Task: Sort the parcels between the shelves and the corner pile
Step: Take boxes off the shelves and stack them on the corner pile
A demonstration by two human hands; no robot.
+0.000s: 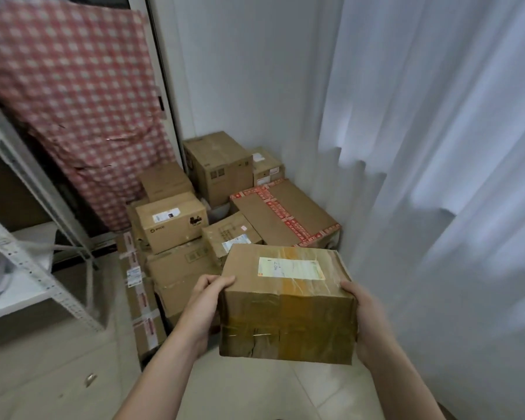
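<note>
A brown taped parcel [287,301] with a white label on top is held in the air in front of me. My left hand [202,307] grips its left side, thumb on the top edge. My right hand [365,321] grips its right side. Beyond it, in the room's corner, lies the pile of cardboard parcels [225,207], several boxes stacked on the floor, one broad box [288,213] edged with red tape. A metal shelf rack [28,262] stands at the left.
A white curtain [437,177] hangs along the right side, close to my right arm. A red checked cloth [73,95] covers something leaning behind the rack. A long flat box [140,292] lies on the tiled floor beside the pile.
</note>
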